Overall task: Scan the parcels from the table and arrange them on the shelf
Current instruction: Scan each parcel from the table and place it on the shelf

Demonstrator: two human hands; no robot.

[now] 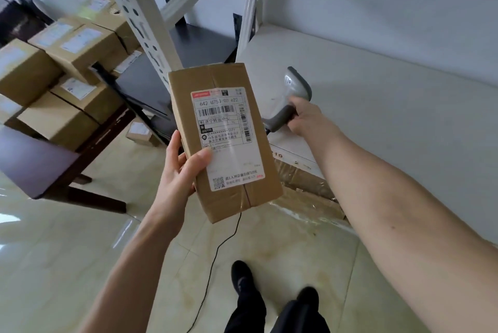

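1. The parcel (223, 141), a brown taped cardboard box, is held in the air in front of the shelf, above the floor. Its long axis runs away from the person, the far end tipped slightly left, and its broad labelled face is turned up toward the camera.
2. A white shipping label (227, 138) with barcodes covers most of that face, its text upright to the viewer.
3. The shelf (363, 95) is a pale board on the right, carried by white slotted uprights (140, 17); more cardboard (304, 184) lies below its front edge.
4. To the left, a dark table (32, 160) carries a stack of boxes (62, 68). The floor (67, 252) is glossy beige tile, and a thin black cable (215, 260) trails across it.
5. The left hand (179, 168) grips the parcel's near left edge, thumb pressed on the label and fingers curled underneath.
6. The right hand (307, 117) is wrapped round the handle of a grey scanner (291, 98) resting over the shelf's front, just right of the parcel.
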